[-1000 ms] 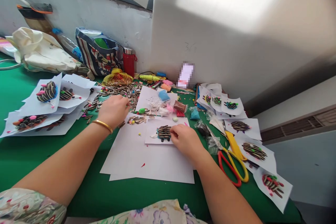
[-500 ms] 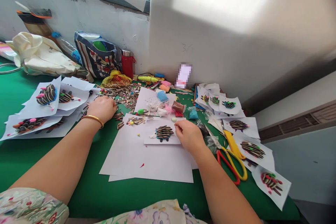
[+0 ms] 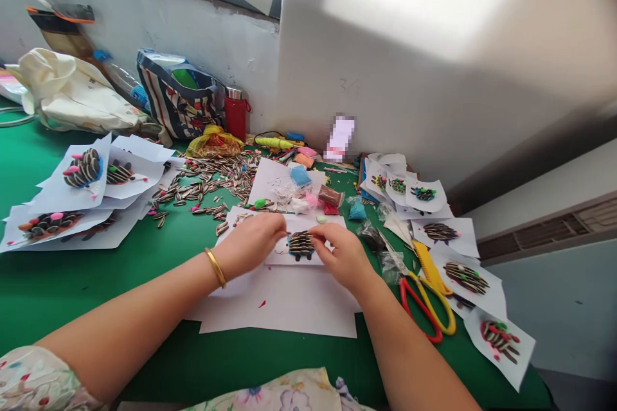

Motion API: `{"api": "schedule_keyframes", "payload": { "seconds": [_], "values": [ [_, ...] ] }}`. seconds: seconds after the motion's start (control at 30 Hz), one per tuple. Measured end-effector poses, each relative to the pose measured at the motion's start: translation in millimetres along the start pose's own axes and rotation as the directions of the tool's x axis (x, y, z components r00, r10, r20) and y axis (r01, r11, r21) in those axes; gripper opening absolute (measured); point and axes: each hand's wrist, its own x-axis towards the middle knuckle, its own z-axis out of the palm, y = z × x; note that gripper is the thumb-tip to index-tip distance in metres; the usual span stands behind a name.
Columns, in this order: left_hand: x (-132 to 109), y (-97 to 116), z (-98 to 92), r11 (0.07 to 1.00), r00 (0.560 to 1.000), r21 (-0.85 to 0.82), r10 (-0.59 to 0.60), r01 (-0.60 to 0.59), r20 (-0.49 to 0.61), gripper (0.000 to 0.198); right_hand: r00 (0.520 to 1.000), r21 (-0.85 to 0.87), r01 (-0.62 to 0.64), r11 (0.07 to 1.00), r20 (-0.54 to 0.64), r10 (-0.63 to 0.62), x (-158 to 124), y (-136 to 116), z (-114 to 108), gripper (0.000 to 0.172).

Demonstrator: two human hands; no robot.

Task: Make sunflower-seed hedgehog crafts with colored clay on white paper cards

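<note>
- my left hand (image 3: 250, 245) has just come over from the loose seeds and now sits at the card's left edge, its fingers pinched narrow (if something tiny is between them, i can't tell).
- my right hand (image 3: 340, 257) stays at the card's right side, its fingers also pinched narrow, just beside the hedgehog. i can't tell whether they hold anything.
- the hedgehog (image 3: 301, 245), made of striped sunflower seeds, is on a white card (image 3: 277, 258) between my hands, at 12 o'clock from my wrists.
- the card lies on loose paper (image 3: 284, 311).
- the seeds (image 3: 216, 183) spread out at 11 o'clock, with neither hand in them now.
- the scissors (image 3: 424, 311), red and yellow, lie at 3 o'clock from my right hand.
- other seed cards (image 3: 81, 170) are stacked at 9 o'clock.
</note>
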Motion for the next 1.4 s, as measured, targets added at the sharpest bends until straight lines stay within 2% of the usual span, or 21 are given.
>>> {"api": "schedule_keyframes", "payload": {
  "seconds": [0.07, 0.2, 0.3, 0.4, 0.47, 0.53, 0.6, 0.7, 0.8, 0.97, 1.4],
  "values": [
    [-5.8, 12.6, 9.8, 0.994, 0.997, -0.102, 0.051, -0.045, 0.053, 0.014, 0.998, 0.094, 0.014, 0.995, 0.066, -0.02, -1.5, -7.1, 2.7, 0.016],
    [-11.8, 20.8, 17.0, 0.976, 0.994, -0.2, 0.099, -0.089, 0.043, 0.012, 0.992, 0.167, 0.01, 0.986, 0.123, -0.031, -3.2, -13.2, 8.5, 0.013],
    [-10.9, 16.8, 15.5, 0.974, 0.992, -0.193, 0.123, -0.116, 0.025, 0.012, 0.993, 0.145, -0.011, 0.989, 0.118, -0.006, -2.2, -11.1, 8.8, 0.013],
    [-8.0, 6.3, 14.3, 0.98, 0.988, -0.125, 0.154, -0.155, -0.017, 0.017, 0.994, 0.045, -0.092, 0.995, 0.058, 0.089, 0.8, -4.0, 2.8, 0.011],
    [-6.2, -2.4, 15.6, 0.983, 0.985, -0.064, 0.173, -0.173, -0.018, 0.028, 0.986, -0.024, -0.167, 0.986, 0.006, 0.168, 2.9, 3.0, -3.4, 0.011],
    [-5.3, -10.0, 18.4, 0.98, 0.98, -0.023, 0.198, -0.198, 0.03, 0.049, 0.974, -0.071, -0.228, 0.971, -0.011, 0.227, 4.3, 9.9, -9.4, 0.011],
    [-5.2, -14.8, 22.0, 0.976, 0.972, 0.007, 0.217, -0.218, 0.088, 0.066, 0.963, -0.111, -0.266, 0.958, 0.016, 0.269, 4.6, 15.0, -13.8, 0.012],
    [-6.2, -16.6, 26.2, 0.975, 0.969, 0.047, 0.209, -0.217, 0.129, 0.074, 0.945, -0.167, -0.293, 0.941, 0.096, 0.312, 3.6, 17.6, -17.1, 0.012],
    [-6.8, -16.0, 27.5, 0.976, 0.97, 0.068, 0.196, -0.207, 0.142, 0.074, 0.931, -0.201, -0.301, 0.932, 0.152, 0.333, 2.7, 15.7, -17.8, 0.011],
    [-6.1, -16.2, 26.7, 0.975, 0.968, 0.082, 0.191, -0.206, 0.165, 0.075, 0.923, -0.247, -0.292, 0.924, 0.182, 0.34, 3.5, 11.2, -15.5, 0.008],
    [-5.6, -16.4, 26.3, 0.977, 0.969, 0.068, 0.19, -0.203, 0.159, 0.073, 0.937, -0.423, -0.168, 0.891, 0.211, 0.277, 5.5, 10.9, -2.6, 0.013]
  ]
}}
